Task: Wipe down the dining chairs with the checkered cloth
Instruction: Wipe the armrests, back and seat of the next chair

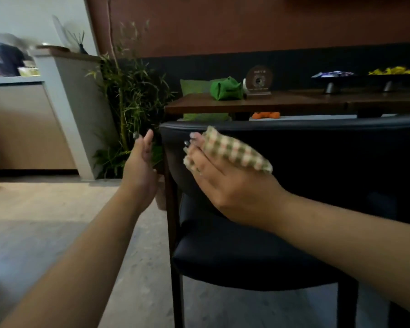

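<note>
1. Plant (130,95) stands at the far left, by the counter.
2. We see the left hand (141,166), fingers straight, holding nothing, beside the chair (246,252) edge.
3. The right hand (225,178) presses the checkered cloth (237,150) flat against the chair back, fingers straight.
4. Behind stands the table (282,102).

L hand (141,162) open, fingers straight, R hand (223,181) flat, both arms extended
</note>
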